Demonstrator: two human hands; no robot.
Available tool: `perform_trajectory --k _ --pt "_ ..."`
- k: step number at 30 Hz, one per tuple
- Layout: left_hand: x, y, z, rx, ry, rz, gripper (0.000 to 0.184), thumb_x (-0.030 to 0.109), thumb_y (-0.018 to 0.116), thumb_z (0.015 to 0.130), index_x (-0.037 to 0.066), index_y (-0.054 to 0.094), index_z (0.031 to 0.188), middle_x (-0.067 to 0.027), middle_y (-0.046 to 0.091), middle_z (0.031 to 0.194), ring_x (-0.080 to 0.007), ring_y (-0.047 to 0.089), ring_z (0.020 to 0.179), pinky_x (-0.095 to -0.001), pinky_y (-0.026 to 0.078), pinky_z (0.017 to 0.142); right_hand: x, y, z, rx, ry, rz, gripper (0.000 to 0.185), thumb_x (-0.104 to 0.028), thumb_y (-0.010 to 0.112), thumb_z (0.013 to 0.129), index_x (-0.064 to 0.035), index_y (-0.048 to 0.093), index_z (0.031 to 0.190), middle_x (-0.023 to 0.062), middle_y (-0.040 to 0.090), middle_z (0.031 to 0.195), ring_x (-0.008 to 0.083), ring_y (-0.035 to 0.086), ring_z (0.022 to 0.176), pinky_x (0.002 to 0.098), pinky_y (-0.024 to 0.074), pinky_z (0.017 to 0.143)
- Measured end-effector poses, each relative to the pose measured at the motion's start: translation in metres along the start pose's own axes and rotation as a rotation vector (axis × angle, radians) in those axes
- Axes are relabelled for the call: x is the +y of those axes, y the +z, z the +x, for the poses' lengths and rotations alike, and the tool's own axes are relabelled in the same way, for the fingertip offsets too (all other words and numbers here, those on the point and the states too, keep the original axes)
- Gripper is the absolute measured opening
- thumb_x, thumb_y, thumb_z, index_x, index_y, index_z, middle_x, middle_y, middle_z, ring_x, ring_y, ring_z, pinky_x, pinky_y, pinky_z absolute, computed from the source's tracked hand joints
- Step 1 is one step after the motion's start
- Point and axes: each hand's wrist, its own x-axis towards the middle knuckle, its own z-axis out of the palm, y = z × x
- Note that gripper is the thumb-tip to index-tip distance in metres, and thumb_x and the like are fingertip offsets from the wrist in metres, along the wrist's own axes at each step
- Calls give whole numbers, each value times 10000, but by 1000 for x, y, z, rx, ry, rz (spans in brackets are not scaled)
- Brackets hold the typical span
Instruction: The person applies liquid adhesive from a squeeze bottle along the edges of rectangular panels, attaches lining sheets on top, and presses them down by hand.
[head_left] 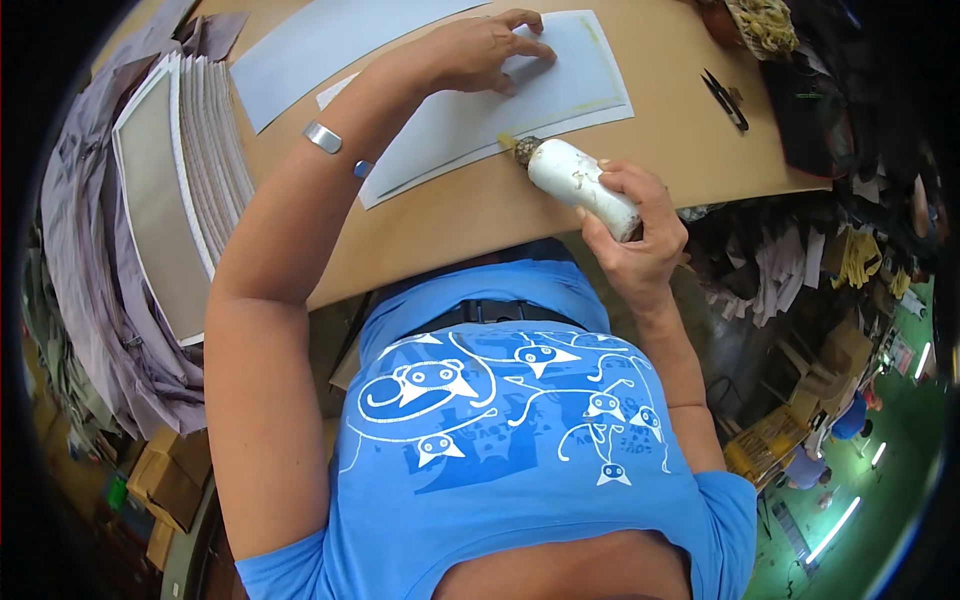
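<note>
My left hand rests with its fingers spread on a pale grey-blue panel, which lies over a slightly larger white sheet. Yellowish streaks run along the panel's right end and part of its near edge. In my right hand is a white squeeze bottle, tilted so that its crusted dark nozzle points left. The yellowish tip meets or hovers just over the near edge of the panel; I cannot tell which.
Another pale panel lies farther back on the tan table. Thread snips lie at the right. A fanned stack of bordered panels and grey fabric take up the left side. Cardboard boxes stand at lower left.
</note>
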Motion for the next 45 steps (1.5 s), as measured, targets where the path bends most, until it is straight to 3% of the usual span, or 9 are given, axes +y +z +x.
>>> perform_trajectory --k 13,19,25,29,43,45 --pt "-4 7 2 30 35 9 551 127 682 658 88 518 1183 -175 451 1231 -321 531 1034 -382 437 911 -20 30 3 -160 -171 96 409 41 706 535 -46 587 917 120 613 947 285 581 790 353 467 696" --pt "4 1 4 36 -37 -131 529 80 687 655 71 482 1143 -159 461 1185 -329 519 1036 -385 438 892 -29 44 4 -225 -241 143 420 41 704 538 -37 578 931 131 612 946 285 579 784 358 466 695" --pt "6 1 0 36 -52 -105 534 95 695 667 89 481 1156 -153 455 1186 -323 530 1023 -381 448 874 -24 28 5 -148 -43 202 410 30 711 563 -38 578 945 139 624 947 289 608 822 348 489 728" --pt "6 4 1 20 -60 -22 553 109 695 669 101 491 1183 -148 449 1208 -317 540 1017 -378 455 873 -15 24 2 -98 -40 83 410 20 720 565 -38 580 946 140 628 943 288 618 833 343 491 746" --pt "11 0 -2 91 -105 -124 535 97 706 663 62 447 1129 -158 489 1156 -319 522 1026 -374 433 880 -33 65 1 -224 -340 150 440 27 687 550 -48 572 968 126 585 979 299 560 757 359 472 648" --pt "11 0 0 52 -162 -135 548 101 708 666 55 434 1139 -159 494 1151 -313 521 1033 -370 426 890 -33 63 3 -277 -182 248 417 14 690 580 -53 573 975 113 595 965 275 576 778 338 482 663"
